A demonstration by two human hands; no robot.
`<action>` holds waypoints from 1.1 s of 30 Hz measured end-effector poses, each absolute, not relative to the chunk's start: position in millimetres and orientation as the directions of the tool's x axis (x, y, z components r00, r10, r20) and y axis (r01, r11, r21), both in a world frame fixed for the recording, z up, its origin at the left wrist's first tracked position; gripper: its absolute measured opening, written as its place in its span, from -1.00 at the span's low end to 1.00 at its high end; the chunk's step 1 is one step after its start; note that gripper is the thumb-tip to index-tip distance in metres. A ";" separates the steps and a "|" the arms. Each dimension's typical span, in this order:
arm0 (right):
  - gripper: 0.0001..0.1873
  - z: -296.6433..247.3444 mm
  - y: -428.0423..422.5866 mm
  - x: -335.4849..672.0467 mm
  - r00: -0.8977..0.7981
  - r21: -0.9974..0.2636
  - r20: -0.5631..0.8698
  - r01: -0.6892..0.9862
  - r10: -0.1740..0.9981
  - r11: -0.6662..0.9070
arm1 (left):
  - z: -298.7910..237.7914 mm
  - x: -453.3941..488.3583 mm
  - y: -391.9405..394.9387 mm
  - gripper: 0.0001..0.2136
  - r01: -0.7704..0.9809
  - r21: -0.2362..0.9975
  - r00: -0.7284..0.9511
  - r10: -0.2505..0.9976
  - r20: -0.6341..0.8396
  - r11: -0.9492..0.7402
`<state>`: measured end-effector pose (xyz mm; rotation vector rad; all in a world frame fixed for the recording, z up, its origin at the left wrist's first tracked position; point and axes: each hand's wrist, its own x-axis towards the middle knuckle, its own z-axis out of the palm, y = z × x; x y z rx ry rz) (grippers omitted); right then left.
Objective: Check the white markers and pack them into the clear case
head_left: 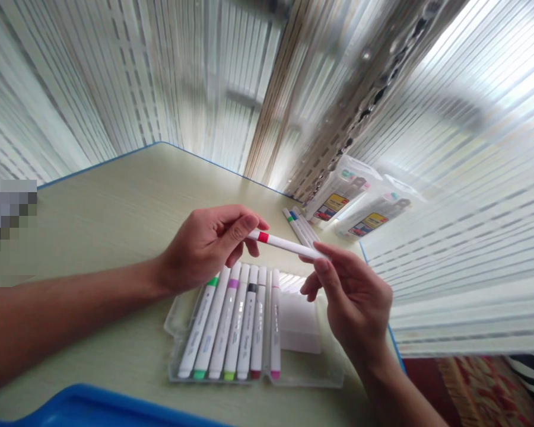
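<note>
A white marker [287, 244] with a red band is held in the air above the clear case [324, 367], which lies opened flat on the desk [115, 213]. The marker's banded end is gripped by the left hand [213, 243], whose thumb and fingers are closed around it just above the far left part of the case. The opposite end is pinched between the fingertips of the right hand [351, 296], which is raised over the far right part of the case with its other fingers loosely curled. The marker is kept nearly level, tilted slightly down toward the right hand, and is well apart from the case below. Inside the left half of the case a row of markers [235, 323] is laid side by side, their coloured bands turned away from the person; a white insert [299, 325] is seen in the right half. Beyond the case, a few loose markers [300, 228] are left on the desk, and two packed boxes [356, 201] are leaned just past them at the desk's far edge. Nearer than the case, at the desk's front edge, part of a blue tray [93, 406] is shown
</note>
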<state>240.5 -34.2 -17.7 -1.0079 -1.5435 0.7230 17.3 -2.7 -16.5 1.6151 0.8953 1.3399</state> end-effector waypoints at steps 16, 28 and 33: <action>-0.85 -15.4 -32.0 241.3 0.049 -0.863 0.454 0.274 0.890 0.425 | -16.4 16.6 -7.1 -0.81 0.125 0.858 0.189 0.861 0.472 -0.498; -0.86 -16.1 -35.1 243.5 0.006 -0.874 0.422 0.267 0.907 0.405 | -19.7 11.8 -3.8 -0.80 0.261 0.814 0.259 0.850 0.458 -0.519; -0.84 -17.5 -35.6 243.8 -0.001 -0.874 0.424 0.262 0.906 0.409 | -18.6 10.4 -3.8 -0.80 0.275 0.803 0.280 0.843 0.459 -0.529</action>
